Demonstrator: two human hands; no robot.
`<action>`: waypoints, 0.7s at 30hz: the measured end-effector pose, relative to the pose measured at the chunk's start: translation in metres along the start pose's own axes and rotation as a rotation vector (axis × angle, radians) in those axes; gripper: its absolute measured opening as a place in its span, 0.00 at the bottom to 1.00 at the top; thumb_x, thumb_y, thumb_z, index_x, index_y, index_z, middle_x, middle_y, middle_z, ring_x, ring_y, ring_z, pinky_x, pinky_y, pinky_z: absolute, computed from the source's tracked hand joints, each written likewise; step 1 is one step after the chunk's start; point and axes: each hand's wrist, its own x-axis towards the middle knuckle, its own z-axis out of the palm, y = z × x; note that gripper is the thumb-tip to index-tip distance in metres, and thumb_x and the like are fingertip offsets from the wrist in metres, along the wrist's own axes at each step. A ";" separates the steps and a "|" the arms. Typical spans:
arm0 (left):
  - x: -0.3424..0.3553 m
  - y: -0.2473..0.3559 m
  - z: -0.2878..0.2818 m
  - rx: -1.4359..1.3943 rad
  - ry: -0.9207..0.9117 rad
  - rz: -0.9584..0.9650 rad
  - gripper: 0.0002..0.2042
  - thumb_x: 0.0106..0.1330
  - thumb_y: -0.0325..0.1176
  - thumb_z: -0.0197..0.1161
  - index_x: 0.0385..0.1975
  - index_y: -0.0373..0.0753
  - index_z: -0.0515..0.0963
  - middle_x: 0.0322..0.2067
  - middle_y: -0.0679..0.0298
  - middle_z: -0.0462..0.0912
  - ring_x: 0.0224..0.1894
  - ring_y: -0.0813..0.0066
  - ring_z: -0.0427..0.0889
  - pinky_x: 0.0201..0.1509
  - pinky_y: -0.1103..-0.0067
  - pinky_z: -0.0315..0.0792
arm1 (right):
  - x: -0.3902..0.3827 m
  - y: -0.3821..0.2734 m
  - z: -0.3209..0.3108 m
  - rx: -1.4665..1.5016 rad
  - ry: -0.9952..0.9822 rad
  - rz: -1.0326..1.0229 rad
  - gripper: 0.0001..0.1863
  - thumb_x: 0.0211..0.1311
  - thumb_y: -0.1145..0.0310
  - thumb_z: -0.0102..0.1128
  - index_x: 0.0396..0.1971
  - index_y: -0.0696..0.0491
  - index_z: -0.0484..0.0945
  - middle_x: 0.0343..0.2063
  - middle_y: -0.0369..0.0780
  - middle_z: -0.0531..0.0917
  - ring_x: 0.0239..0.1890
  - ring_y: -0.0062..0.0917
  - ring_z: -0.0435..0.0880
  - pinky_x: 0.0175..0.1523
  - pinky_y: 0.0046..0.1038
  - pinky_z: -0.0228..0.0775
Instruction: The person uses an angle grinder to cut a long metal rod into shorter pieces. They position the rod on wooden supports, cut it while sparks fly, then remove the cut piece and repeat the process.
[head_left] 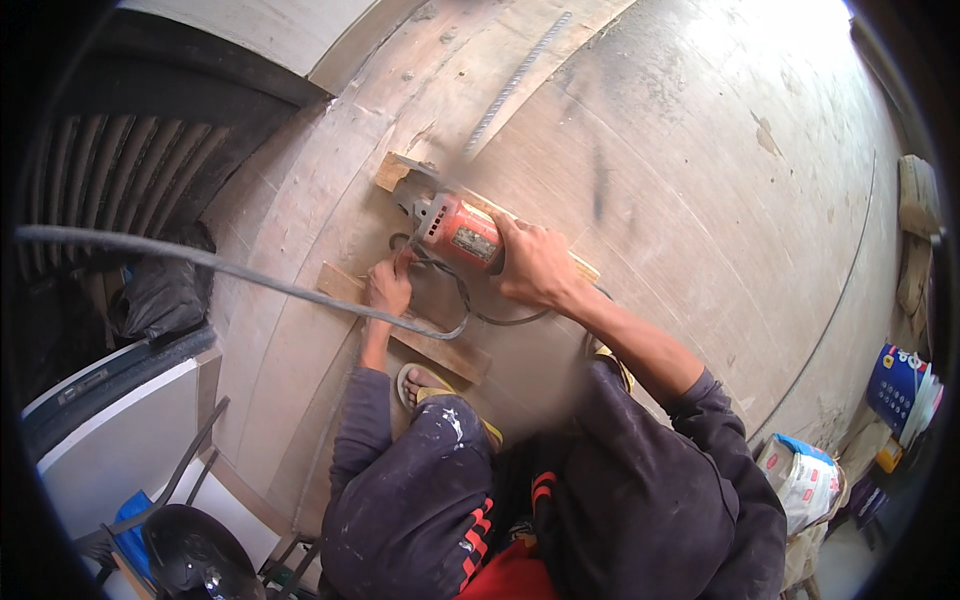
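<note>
Two hands work at one spot on a wide plywood floor. The right hand is clenched around the body of a red angle grinder, whose grey head points up and to the left, toward the end of a wood block. A ribbed steel bar runs from the grinder head away to the upper right, lying on the plywood. The grinder's black cord loops down from the tool and curves back toward the right forearm.

Just left of the grinder, the left hand is closed on a thin bent rod, pinning it down onto a wood strip that lies slantwise on the plywood. That rod sweeps away to the left edge of the view, blurred where it comes nearest the camera; its near end hooks upward beside the cord. Whether the grinder's disc touches the rod cannot be told, since the hand and tool head cover that spot.

Below the strip a foot in a sandal rests on the plywood, with the knees in dark, paint-flecked trousers under it. At lower left stand a white panel and a black bowl. At the right rim sit a white sack and a blue bucket.
</note>
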 end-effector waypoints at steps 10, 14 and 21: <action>-0.001 0.003 -0.001 -0.191 -0.035 -0.051 0.24 0.73 0.51 0.47 0.34 0.35 0.81 0.28 0.44 0.81 0.36 0.40 0.79 0.39 0.61 0.71 | 0.003 -0.001 -0.001 -0.029 0.005 -0.022 0.35 0.37 0.66 0.65 0.51 0.63 0.68 0.34 0.55 0.81 0.36 0.48 0.83 0.40 0.43 0.76; -0.002 -0.003 0.000 -0.116 -0.014 -0.054 0.23 0.72 0.50 0.48 0.34 0.34 0.81 0.28 0.44 0.81 0.36 0.41 0.80 0.39 0.62 0.71 | 0.004 -0.005 -0.001 -0.051 -0.033 0.031 0.31 0.37 0.65 0.66 0.46 0.62 0.70 0.33 0.54 0.82 0.36 0.49 0.82 0.41 0.44 0.75; -0.002 -0.002 0.004 -0.123 0.034 -0.009 0.24 0.72 0.52 0.49 0.33 0.35 0.81 0.28 0.47 0.82 0.36 0.43 0.80 0.38 0.63 0.71 | 0.006 -0.001 0.004 -0.076 0.011 0.009 0.28 0.38 0.63 0.66 0.41 0.62 0.71 0.31 0.54 0.82 0.35 0.48 0.83 0.40 0.43 0.74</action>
